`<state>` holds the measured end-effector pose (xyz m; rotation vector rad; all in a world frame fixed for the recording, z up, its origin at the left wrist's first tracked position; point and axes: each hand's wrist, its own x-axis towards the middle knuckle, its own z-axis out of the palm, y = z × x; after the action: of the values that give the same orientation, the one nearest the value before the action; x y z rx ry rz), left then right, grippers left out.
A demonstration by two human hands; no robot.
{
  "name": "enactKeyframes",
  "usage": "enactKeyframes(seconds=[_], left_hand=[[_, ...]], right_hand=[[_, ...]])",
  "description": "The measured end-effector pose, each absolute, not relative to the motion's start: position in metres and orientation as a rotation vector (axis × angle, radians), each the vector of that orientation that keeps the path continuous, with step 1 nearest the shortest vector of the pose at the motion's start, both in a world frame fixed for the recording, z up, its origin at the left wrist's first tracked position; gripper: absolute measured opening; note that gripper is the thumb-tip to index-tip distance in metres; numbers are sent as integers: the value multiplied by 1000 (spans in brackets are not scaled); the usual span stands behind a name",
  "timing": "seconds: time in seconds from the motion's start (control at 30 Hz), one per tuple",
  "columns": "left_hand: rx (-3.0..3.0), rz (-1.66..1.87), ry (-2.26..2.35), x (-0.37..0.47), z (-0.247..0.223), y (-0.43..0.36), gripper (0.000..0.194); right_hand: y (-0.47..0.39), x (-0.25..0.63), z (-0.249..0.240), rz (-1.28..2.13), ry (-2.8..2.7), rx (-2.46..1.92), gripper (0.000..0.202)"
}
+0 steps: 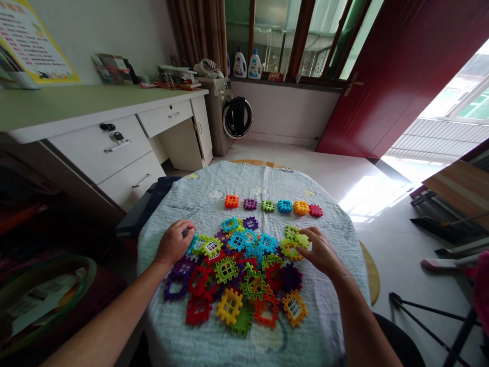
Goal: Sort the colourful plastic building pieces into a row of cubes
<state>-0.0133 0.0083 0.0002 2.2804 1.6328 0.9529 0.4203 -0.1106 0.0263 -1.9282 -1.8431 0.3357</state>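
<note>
A heap of plastic interlocking building blocks (226, 270), square with notched edges and many with window-like cut-outs, lies on a cloth-covered round table (305, 311). At the heap's left edge, my left hand (175, 243) is closed with curled fingers, next to a blue block (192, 244); what is inside the fingers is hidden. My right hand (320, 251) has thumb and fingers around a lime-green block (303, 240) at the heap's right side. Behind the heap runs a row of separate blocks and small stacks: orange (231, 201), purple (250, 204), green (268, 205), blue (284, 205), yellow (301, 207) and red (316, 210).
A long desk with drawers (114, 148) stands at the left, with a washing machine (219, 109) beyond it. A basket (89, 275) is at lower left. Black tripod legs (424, 308) stand at lower right, and a red door (367, 76) is behind.
</note>
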Motion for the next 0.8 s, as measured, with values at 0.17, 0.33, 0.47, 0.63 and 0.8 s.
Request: enactKeyframes(seconds=[0.17, 0.33, 0.47, 0.63, 0.8], left_hand=[[2255, 961, 1643, -12, 1, 8, 23], [2255, 962, 1639, -13, -1, 9, 23], [2270, 963, 1625, -14, -2, 9, 23], [2278, 964, 1619, -15, -3, 9, 23], [2282, 955, 1624, -15, -2, 9, 24]], right_hand=[[-111, 398, 34, 427, -2072, -1844, 38], [-106, 393, 32, 448, -2106, -1842, 31], [-103, 396, 31, 488, -2011, -1797, 23], [-103, 417, 35, 429, -1529, -1950, 34], [-103, 440, 29, 552, -1220, -1955, 36]])
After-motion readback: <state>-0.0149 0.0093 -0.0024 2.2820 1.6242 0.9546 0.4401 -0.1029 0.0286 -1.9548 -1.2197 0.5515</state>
